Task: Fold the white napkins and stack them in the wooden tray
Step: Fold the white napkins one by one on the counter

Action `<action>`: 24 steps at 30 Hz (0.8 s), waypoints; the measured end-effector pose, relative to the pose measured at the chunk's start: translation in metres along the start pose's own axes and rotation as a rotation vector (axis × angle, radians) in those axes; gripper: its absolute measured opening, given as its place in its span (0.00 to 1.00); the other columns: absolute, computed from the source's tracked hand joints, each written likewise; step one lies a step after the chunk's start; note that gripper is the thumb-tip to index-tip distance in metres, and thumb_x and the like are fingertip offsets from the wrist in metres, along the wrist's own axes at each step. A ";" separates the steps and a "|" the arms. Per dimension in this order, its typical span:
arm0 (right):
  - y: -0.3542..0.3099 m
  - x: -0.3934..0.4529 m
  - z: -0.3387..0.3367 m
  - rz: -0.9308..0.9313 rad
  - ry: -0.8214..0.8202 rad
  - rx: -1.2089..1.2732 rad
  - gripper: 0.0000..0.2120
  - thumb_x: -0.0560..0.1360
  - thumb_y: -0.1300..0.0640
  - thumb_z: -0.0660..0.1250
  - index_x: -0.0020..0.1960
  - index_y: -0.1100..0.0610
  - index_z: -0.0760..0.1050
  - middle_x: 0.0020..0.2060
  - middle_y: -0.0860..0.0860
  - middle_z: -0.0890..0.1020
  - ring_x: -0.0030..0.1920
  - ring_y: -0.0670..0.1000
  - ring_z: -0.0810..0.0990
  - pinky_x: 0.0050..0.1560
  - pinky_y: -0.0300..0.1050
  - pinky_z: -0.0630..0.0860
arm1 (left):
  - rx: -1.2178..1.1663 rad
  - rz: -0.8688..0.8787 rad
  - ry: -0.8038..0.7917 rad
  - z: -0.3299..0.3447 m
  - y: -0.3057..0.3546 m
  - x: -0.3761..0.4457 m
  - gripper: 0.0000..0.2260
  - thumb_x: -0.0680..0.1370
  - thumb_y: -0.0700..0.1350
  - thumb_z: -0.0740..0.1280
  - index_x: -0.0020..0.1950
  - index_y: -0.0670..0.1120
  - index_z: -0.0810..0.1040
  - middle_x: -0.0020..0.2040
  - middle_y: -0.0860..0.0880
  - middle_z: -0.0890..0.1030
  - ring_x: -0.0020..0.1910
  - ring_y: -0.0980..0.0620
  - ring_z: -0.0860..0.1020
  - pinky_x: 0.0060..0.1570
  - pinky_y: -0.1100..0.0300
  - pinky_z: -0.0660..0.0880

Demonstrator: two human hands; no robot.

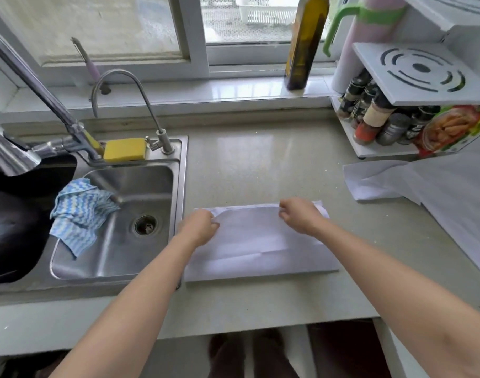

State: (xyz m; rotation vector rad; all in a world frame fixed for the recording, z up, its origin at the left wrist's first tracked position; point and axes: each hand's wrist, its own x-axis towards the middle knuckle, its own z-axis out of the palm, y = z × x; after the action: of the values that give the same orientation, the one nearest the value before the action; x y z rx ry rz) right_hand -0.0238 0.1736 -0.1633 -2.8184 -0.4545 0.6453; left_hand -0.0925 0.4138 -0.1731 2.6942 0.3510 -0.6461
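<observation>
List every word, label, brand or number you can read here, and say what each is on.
None can be read.
Oil bottle on the sill: its label is too blurred.
Spice jars in the rack: labels too small and blurred.
Food package beside the jars: only a picture shows, no legible text.
White napkin under the hands: plain.

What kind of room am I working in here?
Most likely a home kitchen: a stainless sink with a faucet is set in the counter, a rack of spice jars stands at the right, and an oil bottle stands on the windowsill.
</observation>
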 end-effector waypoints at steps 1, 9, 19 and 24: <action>-0.003 0.006 0.005 -0.003 0.026 -0.050 0.09 0.78 0.59 0.56 0.45 0.57 0.73 0.49 0.58 0.81 0.52 0.60 0.77 0.45 0.46 0.67 | 0.011 -0.017 0.036 0.003 -0.002 0.005 0.09 0.79 0.45 0.59 0.40 0.43 0.70 0.50 0.40 0.79 0.50 0.40 0.77 0.47 0.54 0.72; 0.003 0.036 0.034 0.195 0.030 -0.113 0.09 0.78 0.61 0.57 0.47 0.59 0.76 0.50 0.59 0.80 0.52 0.60 0.78 0.43 0.44 0.69 | -0.031 -0.058 0.054 0.020 -0.015 0.033 0.12 0.81 0.44 0.56 0.48 0.37 0.76 0.54 0.36 0.78 0.54 0.37 0.75 0.50 0.50 0.71; 0.015 0.037 0.040 0.092 0.171 -0.288 0.09 0.78 0.63 0.54 0.53 0.59 0.72 0.53 0.56 0.78 0.55 0.57 0.74 0.50 0.46 0.65 | 0.067 -0.063 0.051 0.022 -0.015 0.046 0.10 0.82 0.38 0.53 0.60 0.38 0.70 0.58 0.37 0.75 0.56 0.37 0.75 0.51 0.49 0.70; 0.019 0.036 0.045 0.090 0.207 -0.302 0.10 0.77 0.66 0.54 0.55 0.59 0.70 0.54 0.56 0.77 0.56 0.57 0.73 0.53 0.46 0.65 | 0.176 -0.060 0.060 0.023 -0.010 0.046 0.10 0.82 0.35 0.51 0.62 0.39 0.65 0.58 0.37 0.74 0.55 0.36 0.75 0.50 0.47 0.72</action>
State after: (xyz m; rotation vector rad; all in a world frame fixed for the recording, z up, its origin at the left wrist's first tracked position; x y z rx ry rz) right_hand -0.0087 0.1744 -0.2219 -3.1630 -0.4196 0.3161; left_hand -0.0644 0.4210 -0.2165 2.8848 0.4093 -0.6418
